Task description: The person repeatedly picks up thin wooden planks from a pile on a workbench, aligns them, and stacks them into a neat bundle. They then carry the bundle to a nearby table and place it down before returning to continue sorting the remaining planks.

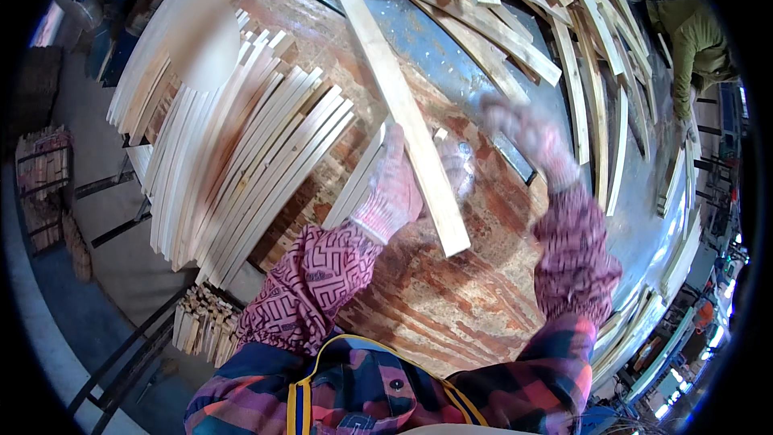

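Note:
A pale wooden slat [407, 125] lies slantwise above the stained worktable [435, 302]. My left hand [390, 193], in a light pinkish glove, grips this slat near its lower half, and blurred fingertips seem to show past its far edge. Beneath that hand another slat [354, 181] rests on the table. My right hand [531, 133], also gloved, is at the right, smeared by motion, close to the end of a loose slat [483, 56]. Whether it touches that slat, or how its fingers are set, I cannot tell.
Left of my hands, several slats stand in a neat curved row [266, 153]. A loose heap of slats [580, 48] covers the metal surface [636, 161] at the far right. Another person in an olive garment [696, 40] works beyond it. Bundled wood [205, 326] stands below the left edge.

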Demonstrator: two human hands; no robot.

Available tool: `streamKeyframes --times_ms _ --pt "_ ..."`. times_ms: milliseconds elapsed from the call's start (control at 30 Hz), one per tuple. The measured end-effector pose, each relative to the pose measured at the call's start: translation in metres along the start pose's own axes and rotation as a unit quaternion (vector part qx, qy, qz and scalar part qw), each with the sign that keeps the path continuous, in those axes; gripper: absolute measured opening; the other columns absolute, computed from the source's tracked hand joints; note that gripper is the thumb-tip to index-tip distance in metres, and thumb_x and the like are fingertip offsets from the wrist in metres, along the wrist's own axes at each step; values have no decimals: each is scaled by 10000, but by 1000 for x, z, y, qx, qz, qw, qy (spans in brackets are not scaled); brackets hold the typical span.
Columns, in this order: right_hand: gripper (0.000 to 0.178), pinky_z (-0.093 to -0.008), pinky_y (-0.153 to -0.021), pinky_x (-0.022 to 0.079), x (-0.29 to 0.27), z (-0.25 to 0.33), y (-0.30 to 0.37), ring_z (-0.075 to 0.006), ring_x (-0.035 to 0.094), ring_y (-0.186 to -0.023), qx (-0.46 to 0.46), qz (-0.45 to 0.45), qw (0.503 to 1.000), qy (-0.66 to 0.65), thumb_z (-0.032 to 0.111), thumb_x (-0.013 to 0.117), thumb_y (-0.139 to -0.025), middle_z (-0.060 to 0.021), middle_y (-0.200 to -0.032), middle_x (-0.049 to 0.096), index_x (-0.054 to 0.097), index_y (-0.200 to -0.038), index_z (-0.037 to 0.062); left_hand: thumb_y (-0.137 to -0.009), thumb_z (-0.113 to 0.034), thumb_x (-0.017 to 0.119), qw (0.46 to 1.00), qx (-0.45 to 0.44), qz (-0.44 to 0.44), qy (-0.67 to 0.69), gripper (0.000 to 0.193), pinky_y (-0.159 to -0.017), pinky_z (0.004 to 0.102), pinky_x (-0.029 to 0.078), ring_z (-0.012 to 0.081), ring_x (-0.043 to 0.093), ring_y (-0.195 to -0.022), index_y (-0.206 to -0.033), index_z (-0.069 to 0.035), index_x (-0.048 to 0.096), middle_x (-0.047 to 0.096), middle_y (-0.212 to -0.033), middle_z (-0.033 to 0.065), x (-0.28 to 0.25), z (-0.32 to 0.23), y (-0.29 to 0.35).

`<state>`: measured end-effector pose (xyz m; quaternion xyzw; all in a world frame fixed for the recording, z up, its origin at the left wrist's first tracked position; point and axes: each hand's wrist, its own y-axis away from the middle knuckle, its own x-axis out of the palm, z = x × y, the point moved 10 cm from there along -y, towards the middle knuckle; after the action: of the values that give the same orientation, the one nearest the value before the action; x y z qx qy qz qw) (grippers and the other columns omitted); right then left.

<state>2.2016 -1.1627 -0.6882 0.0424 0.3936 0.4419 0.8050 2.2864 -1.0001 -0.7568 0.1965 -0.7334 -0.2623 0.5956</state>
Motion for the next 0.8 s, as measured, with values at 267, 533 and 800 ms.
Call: streamKeyframes --times_ms 267,533,800 --pt "743 -392 -1069 423 -73 -109 -61 -311 567 -1228 230 -153 887 371 464 679 -857 -141 -1369 568 371 -1512 293 -898 -202 661 964 13 -78 -253 555 -655 343 610 220 653 -730 -1343 50 445 657 -1074 181 -30 -25 67" --pt "401 -356 -756 567 77 -160 230 -236 702 -892 162 -163 967 -113 349 653 -927 -130 -1022 717 671 -1184 42 -788 -251 740 335 269 -235 -872 569 -1126 431 359 391 439 -1316 -1308 -66 604 511 -1393 171 -196 -226 243" --pt "537 -368 -651 598 258 -69 325 -232 695 -751 262 -123 699 -654 440 554 -989 -159 -953 693 590 -1219 -43 -829 -347 692 140 207 -368 -896 823 -1164 480 309 402 303 -1423 -1524 -116 317 302 -1559 191 -167 -284 260"
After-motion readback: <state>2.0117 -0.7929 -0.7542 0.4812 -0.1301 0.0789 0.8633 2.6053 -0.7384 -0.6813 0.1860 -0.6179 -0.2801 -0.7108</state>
